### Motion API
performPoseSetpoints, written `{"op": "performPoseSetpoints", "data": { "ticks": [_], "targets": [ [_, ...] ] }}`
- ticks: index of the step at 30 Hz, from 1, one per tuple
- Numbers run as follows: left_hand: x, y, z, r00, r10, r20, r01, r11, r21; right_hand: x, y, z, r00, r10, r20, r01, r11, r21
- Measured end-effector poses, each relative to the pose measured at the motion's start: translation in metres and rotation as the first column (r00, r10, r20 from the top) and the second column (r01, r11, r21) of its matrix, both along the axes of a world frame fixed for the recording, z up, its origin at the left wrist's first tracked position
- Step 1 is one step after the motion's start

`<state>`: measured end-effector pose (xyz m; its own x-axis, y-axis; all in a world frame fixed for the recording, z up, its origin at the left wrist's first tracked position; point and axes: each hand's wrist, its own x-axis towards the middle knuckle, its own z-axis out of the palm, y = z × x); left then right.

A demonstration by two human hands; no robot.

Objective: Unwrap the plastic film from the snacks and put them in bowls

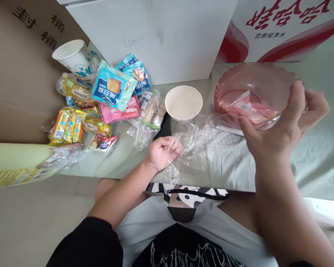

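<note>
Pink glass bowl (256,94), holding a pink packet, is grasped by the right hand (284,126) above the table. Left hand (163,152) pinches clear plastic wrap (195,144). Nearby paper cup (183,103) looks empty. One pink snack packet (119,111) reads "nabati" upside down.

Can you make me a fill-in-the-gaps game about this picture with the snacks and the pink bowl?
1. The right hand holds up a see-through ____ glass bowl with a wrapped packet inside.
2. The left hand pinches a crumpled sheet of clear ____.
3. Between the hands stands a white paper ____, open and upright.
4. The heap of colourful snack packets lies to the ____ of that one.

Missing words: pink; plastic; cup; left
</note>
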<state>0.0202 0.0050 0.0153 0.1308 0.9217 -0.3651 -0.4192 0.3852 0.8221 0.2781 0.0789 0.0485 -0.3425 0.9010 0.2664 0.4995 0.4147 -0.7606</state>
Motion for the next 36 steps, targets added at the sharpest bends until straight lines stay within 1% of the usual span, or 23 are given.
{"op": "performPoseSetpoints", "data": {
  "ticks": [3, 6, 8, 9, 11, 13, 14, 17, 19, 20, 21, 23, 24, 26, 28, 32, 34, 36],
  "targets": [
    [-0.001, -0.002, -0.001, 0.997, 0.052, 0.048, -0.05, 0.998, -0.03, -0.01, -0.016, -0.006, 1.0, 0.012, -0.02, -0.012, 1.0, 0.002],
    [-0.004, -0.006, 0.0, 0.986, 0.109, 0.127, -0.098, 0.991, -0.093, -0.024, -0.038, -0.017, 0.998, 0.019, -0.055, -0.017, 0.999, 0.03],
    [-0.007, -0.007, 0.0, 0.974, 0.111, 0.195, -0.087, 0.988, -0.126, -0.035, -0.052, -0.025, 0.995, 0.033, -0.099, -0.028, 0.998, 0.051],
    [-0.008, -0.008, 0.0, 0.972, 0.096, 0.216, -0.069, 0.989, -0.132, -0.04, -0.058, -0.029, 0.99, 0.065, -0.122, -0.061, 0.997, 0.037],
    [-0.01, -0.009, -0.002, 0.972, 0.057, 0.227, -0.029, 0.992, -0.123, -0.05, -0.068, -0.036, 0.973, 0.164, -0.162, -0.174, 0.983, -0.05],
    [-0.012, -0.01, -0.006, 0.975, 0.028, 0.221, -0.004, 0.994, -0.107, -0.055, -0.073, -0.042, 0.961, 0.21, -0.181, -0.235, 0.964, -0.127],
    [-0.013, -0.011, -0.01, 0.975, 0.024, 0.22, -0.002, 0.995, -0.102, -0.056, -0.074, -0.043, 0.963, 0.194, -0.186, -0.221, 0.965, -0.14],
    [-0.016, -0.014, -0.02, 0.972, 0.006, 0.235, 0.022, 0.993, -0.115, -0.051, -0.072, -0.045, 0.978, 0.064, -0.197, -0.087, 0.99, -0.112],
    [-0.017, -0.017, -0.026, 0.97, -0.002, 0.242, 0.04, 0.988, -0.152, -0.048, -0.071, -0.045, 0.978, 0.026, -0.207, -0.046, 0.995, -0.092],
    [-0.017, -0.018, -0.028, 0.969, 0.0, 0.245, 0.044, 0.984, -0.175, -0.048, -0.071, -0.046, 0.977, 0.04, -0.209, -0.06, 0.994, -0.089],
    [-0.017, -0.019, -0.031, 0.969, -0.001, 0.248, 0.051, 0.98, -0.194, -0.049, -0.072, -0.047, 0.975, 0.079, -0.206, -0.1, 0.991, -0.094],
    [-0.016, -0.021, -0.035, 0.966, -0.02, 0.259, 0.077, 0.974, -0.212, -0.054, -0.075, -0.049, 0.962, 0.193, -0.194, -0.219, 0.968, -0.124],
    [-0.016, -0.021, -0.037, 0.963, -0.044, 0.266, 0.102, 0.973, -0.209, -0.057, -0.077, -0.051, 0.952, 0.239, -0.189, -0.267, 0.953, -0.14],
    [-0.015, -0.023, -0.041, 0.958, -0.099, 0.27, 0.153, 0.97, -0.19, -0.062, -0.08, -0.052, 0.938, 0.285, -0.198, -0.32, 0.931, -0.175],
    [-0.016, -0.024, -0.044, 0.957, -0.123, 0.262, 0.172, 0.97, -0.173, -0.064, -0.08, -0.051, 0.927, 0.282, -0.249, -0.34, 0.91, -0.236],
    [-0.02, -0.025, -0.045, 0.953, -0.132, 0.271, 0.173, 0.976, -0.13, -0.056, -0.072, -0.043, 0.89, 0.247, -0.384, -0.395, 0.838, -0.376],
    [-0.02, -0.025, -0.04, 0.957, -0.128, 0.258, 0.158, 0.982, -0.099, -0.05, -0.065, -0.041, 0.886, 0.208, -0.414, -0.379, 0.839, -0.39],
    [-0.019, -0.023, -0.033, 0.964, -0.12, 0.237, 0.143, 0.986, -0.082, -0.045, -0.059, -0.041, 0.896, 0.161, -0.414, -0.328, 0.868, -0.374]
  ]
}}
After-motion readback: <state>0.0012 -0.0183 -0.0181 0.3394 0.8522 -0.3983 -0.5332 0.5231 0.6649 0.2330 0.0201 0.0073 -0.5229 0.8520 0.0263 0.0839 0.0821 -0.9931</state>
